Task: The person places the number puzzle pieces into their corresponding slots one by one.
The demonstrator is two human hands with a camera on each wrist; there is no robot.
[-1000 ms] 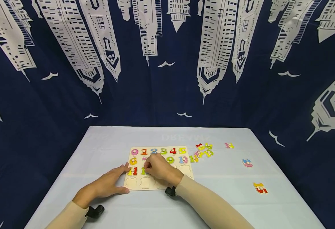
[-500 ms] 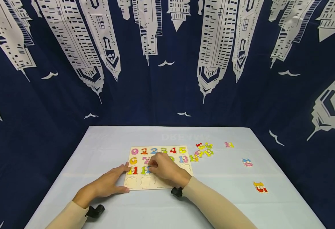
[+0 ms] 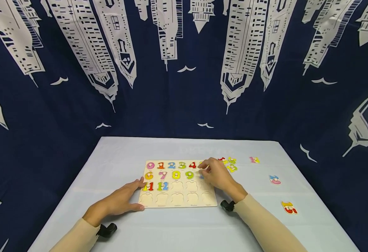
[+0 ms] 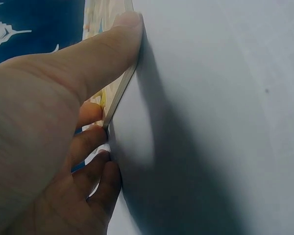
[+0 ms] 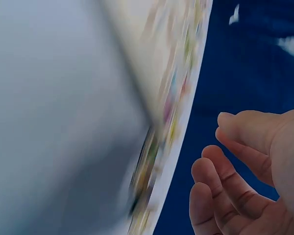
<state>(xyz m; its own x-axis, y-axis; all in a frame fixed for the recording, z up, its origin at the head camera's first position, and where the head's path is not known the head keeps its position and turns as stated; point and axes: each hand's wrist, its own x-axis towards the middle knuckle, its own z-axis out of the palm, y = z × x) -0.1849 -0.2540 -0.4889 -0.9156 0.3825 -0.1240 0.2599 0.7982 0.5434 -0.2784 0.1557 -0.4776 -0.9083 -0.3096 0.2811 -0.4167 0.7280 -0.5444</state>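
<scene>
A wooden number puzzle board lies flat on the white table, its top two rows holding coloured number pieces. In the third row sit the 11 piece and the 12 piece; the other recesses there and along the bottom row are bare. My left hand rests at the board's left side, thumb and fingers extended against its edge. Over the board's upper right corner is my right hand, hiding the 5 and most of the 10. Its loosely bent fingers hold nothing in the right wrist view.
Several loose number pieces lie in a cluster beyond the right hand, partly covered by it. Farther right are a pink and yellow piece, a blue and pink piece and the 15 piece. A dark blue patterned cloth hangs behind.
My right hand has left the 12 piece, which stays in its recess, and moved right and away toward the loose pieces. The left hand keeps its place; the head view shifts slightly.
</scene>
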